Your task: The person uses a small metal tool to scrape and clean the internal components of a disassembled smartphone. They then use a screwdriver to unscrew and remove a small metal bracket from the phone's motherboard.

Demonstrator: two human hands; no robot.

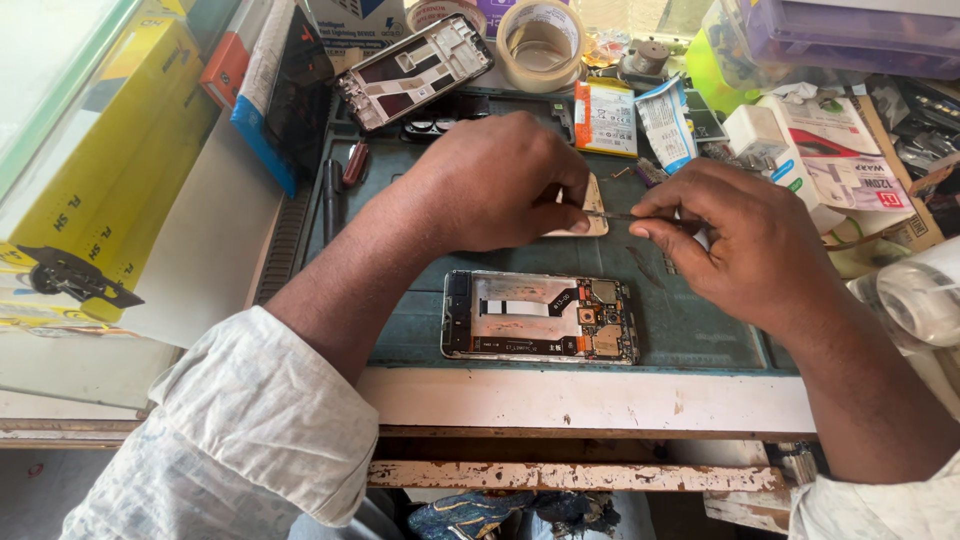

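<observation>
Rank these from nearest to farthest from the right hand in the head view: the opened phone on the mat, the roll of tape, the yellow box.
1. Opened phone: on the green mat, just below and left of the right hand.
2. Roll of tape: at the back of the bench, up and left.
3. Yellow box: far left edge, beyond the left forearm.

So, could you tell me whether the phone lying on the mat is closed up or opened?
Opened: the phone lies with its back off, circuit board and flex cable exposed.
</observation>
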